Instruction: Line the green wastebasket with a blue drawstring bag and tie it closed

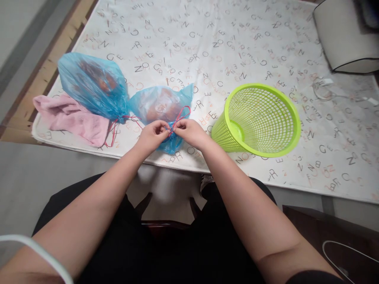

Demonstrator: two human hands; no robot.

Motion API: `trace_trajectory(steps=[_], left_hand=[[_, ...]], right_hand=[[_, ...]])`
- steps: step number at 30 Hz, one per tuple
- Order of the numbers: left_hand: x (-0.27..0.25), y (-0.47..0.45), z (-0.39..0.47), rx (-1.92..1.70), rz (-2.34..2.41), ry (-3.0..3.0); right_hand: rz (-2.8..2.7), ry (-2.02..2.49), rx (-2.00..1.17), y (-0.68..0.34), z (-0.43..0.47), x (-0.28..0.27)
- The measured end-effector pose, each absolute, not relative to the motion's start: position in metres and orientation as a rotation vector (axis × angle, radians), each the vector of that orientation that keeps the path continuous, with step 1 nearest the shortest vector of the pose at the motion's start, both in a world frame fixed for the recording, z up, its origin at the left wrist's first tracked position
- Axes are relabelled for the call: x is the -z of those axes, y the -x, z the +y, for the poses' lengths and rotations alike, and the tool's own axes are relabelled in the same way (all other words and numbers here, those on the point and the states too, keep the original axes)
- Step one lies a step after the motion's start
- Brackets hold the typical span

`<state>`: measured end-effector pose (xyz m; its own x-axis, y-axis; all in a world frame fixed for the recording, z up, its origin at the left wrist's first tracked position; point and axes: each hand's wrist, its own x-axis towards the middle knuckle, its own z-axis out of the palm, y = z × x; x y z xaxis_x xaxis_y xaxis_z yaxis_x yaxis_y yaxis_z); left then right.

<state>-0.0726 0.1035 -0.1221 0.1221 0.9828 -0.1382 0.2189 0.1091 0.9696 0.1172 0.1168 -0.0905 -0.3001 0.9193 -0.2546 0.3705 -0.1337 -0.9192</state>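
Drawstring (185, 106) pinched tight, blue bag (161, 104) up at the near edge of the table (189, 43)

Bit of clutter around the work spot, honestly. Immediately left of the blue bag, close enough to look like touching: another bag (91, 79), also blue, lying partly over a crumpled pink cloth (68, 120). Red strings (130, 116) trailing off its neck toward the left hand (152, 136). Just beside the right hand (189, 132) and forearm, a lime-green basket (222, 134), pretty much a wall on that side. Way off in the far right corner, a pale pouch (340, 35) with dark edging. White cable (38, 252) looping through the lower-left foreground.

As for direction: gathered neck toward the lap (213, 228), fat end away, one corner flaring out to the far right. Neck-to-base line running roughly away from the lap, body spread wide side to side. Ruffle of loose plastic below the tie.

Contents: something rounded and brownish-orange in the blue bag, too blurry through the plastic to name. Similar brownish lumps in the other one. Basket mouth up, mesh wall and bottom visible inside.

Hands: both pinching the drawstring at the neck, thumbs against fingertips, one red loop sticking up between. Exact contact partly hidden.
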Motion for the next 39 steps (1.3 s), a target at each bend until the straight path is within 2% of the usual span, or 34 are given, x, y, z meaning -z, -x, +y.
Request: trace_trajectory(steps=[26, 39], left_hand=[[0.124, 0.07, 0.104, -0.96, 1.31, -1.248], [0.114, 0.073, 0.098, -0.966, 1.444, -1.498]], right_hand=[[-1.677, 1.47, -1.357, -0.115, 0.117, 0.089], [-1.664, 1.465, -1.368, -0.115, 0.116, 0.085]])
